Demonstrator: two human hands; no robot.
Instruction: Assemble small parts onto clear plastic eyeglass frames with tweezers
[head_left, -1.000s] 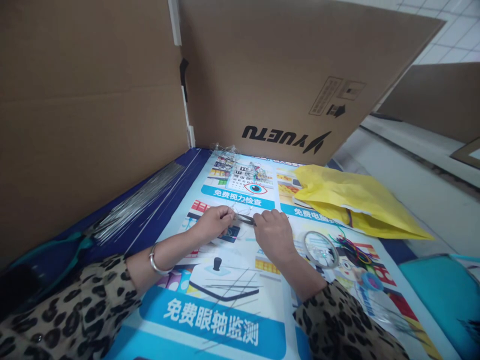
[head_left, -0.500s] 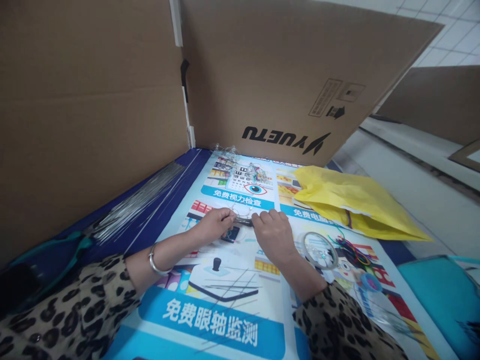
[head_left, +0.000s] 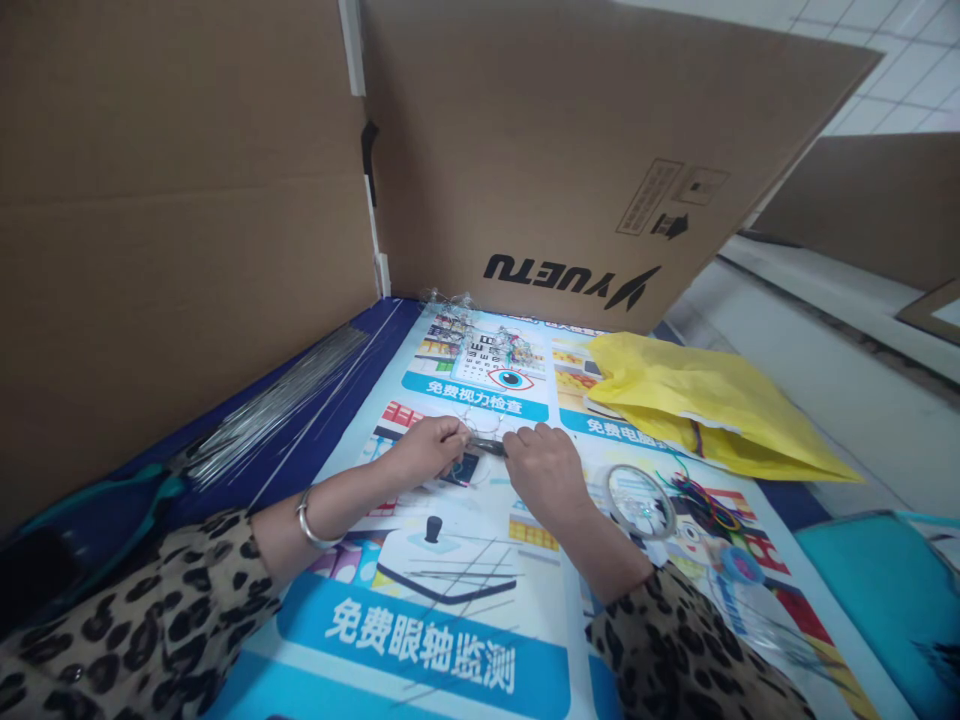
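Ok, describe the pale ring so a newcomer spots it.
Find the big yellow bag. Below it in view, right of the right hand, lies the pale ring. It is one neat circle; the coloured cords beside it are a loose tangle.

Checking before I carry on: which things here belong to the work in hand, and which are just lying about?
In the work:
tool, in the right hand
left hand, pinched at its tip; anything thin there is unclear
probably wire bundle and wire tangle

Lying about, it seems:
yellow bag
teal case
ring
cords
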